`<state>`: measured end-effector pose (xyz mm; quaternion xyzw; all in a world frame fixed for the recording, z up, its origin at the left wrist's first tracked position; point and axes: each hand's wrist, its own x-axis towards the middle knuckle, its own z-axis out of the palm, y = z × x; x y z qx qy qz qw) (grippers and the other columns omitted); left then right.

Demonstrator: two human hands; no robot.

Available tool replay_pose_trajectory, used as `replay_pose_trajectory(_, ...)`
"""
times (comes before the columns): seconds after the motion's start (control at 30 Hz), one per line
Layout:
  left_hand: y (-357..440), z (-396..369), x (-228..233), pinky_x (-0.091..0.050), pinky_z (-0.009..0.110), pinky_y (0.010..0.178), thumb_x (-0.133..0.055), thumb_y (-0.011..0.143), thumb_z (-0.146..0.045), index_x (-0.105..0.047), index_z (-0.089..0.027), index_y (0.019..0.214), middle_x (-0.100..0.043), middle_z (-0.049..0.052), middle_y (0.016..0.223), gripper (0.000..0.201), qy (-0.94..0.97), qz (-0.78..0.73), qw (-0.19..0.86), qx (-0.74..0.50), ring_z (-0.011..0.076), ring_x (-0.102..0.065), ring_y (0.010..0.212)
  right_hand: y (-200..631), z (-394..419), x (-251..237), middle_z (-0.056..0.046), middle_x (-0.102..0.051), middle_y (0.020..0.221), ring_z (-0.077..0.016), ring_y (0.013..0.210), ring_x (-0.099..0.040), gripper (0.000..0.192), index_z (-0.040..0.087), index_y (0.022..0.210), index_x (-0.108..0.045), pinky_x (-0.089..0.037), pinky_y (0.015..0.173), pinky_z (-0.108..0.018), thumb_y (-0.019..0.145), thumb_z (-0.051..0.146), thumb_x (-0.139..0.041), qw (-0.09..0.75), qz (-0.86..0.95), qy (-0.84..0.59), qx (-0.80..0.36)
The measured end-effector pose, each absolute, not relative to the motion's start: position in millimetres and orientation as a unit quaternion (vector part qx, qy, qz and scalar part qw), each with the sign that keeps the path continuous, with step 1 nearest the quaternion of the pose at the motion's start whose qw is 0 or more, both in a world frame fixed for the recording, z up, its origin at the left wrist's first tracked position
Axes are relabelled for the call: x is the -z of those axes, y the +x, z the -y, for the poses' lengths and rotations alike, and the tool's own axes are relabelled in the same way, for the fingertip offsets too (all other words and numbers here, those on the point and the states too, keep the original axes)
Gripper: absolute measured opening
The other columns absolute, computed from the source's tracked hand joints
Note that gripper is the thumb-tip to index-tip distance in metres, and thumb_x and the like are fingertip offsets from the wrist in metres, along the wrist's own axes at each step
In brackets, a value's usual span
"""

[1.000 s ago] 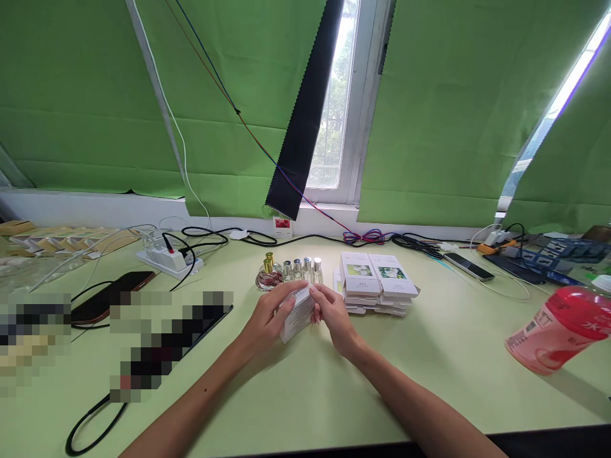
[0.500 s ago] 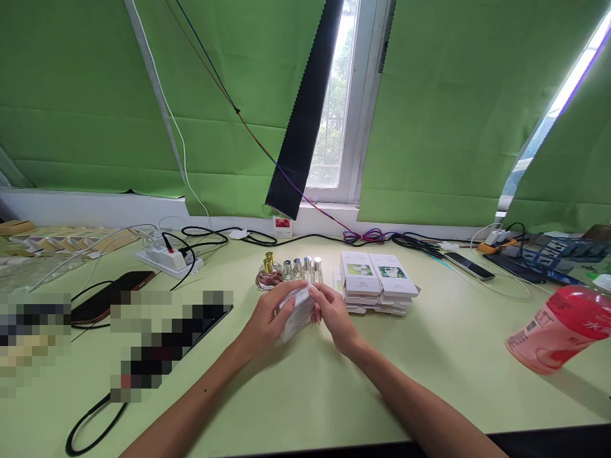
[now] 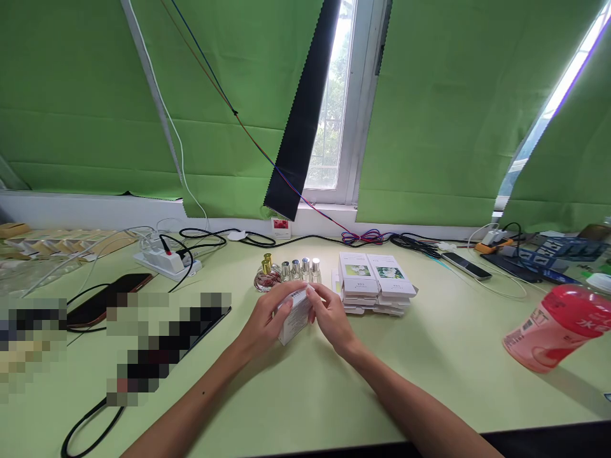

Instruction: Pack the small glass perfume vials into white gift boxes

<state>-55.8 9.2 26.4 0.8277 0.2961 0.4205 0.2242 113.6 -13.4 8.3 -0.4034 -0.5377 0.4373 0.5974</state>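
A small white carton with fine print on its side stands tilted between my hands at the middle of the table. My left hand is wrapped over its left side and top, thumb on the printed face. At the carton's top right edge the fingers of my right hand are pressed against it. Just behind lie several small glass bottles with silver caps, and gold-capped bottles beside them. Stacked flat to the right are white cartons with flower pictures. My fingers hide part of the carton's top.
A pink-red bottle leans at the right. Phones lie at the right and left, near a white power strip and black cables along the wall. A blurred dark object with a cable lies at left front.
The view has shifted slightly. Both hands stay on the white carton with almost the same hold.
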Motion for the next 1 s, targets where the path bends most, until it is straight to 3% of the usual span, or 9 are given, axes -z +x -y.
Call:
replay_pose_trajectory(0.33,-57,-5,-29,-0.039,0.046,0.117,-0.045,0.102,-0.038,-0.063,-0.029,0.136,-0.055,0.006,0.149,0.04,0.841,-0.282,0.222,-0.405,0.0282,-0.049,0.139,117,11,-4,-0.003,-0.067,0.084,-0.015,0.067,-0.06,0.042,0.019,0.101,-0.069,-0.049,0.065,-0.028,0.095,0.057,-0.054,0.601,0.551,-0.439,-0.378)
replay_pose_trajectory(0.6,-54,-3,-30,-0.058,0.032,0.087,-0.055,0.097,-0.047,-0.061,-0.03,0.138,-0.051,0.011,0.149,0.045,0.829,-0.312,0.26,-0.385,0.0306,-0.053,0.134,116,12,-3,-0.005,-0.071,0.095,-0.0174,0.08,-0.064,0.04,0.02,0.11,-0.069,-0.051,0.076,-0.03,0.096,0.054,-0.053,0.604,0.555,-0.433,-0.374)
replay_pose_trajectory(0.87,-52,-2,-26,-0.059,0.036,0.091,-0.074,0.084,-0.044,-0.055,-0.033,0.143,-0.052,0.011,0.143,0.063,0.834,-0.332,0.255,-0.359,0.0324,-0.051,0.134,113,19,-9,-0.007,-0.07,0.105,-0.0192,0.092,-0.063,0.037,0.019,0.115,-0.068,-0.05,0.077,-0.029,0.093,0.048,-0.058,0.604,0.573,-0.411,-0.371)
replay_pose_trajectory(1.0,-50,-2,-27,-0.06,0.038,0.092,-0.078,0.08,-0.039,-0.051,-0.036,0.145,-0.051,0.01,0.141,0.07,0.838,-0.332,0.257,-0.35,0.032,-0.053,0.132,114,21,-7,-0.008,-0.065,0.113,-0.0192,0.094,-0.061,0.048,0.02,0.128,-0.065,-0.051,0.081,-0.031,0.089,0.048,-0.063,0.587,0.577,-0.43,-0.371)
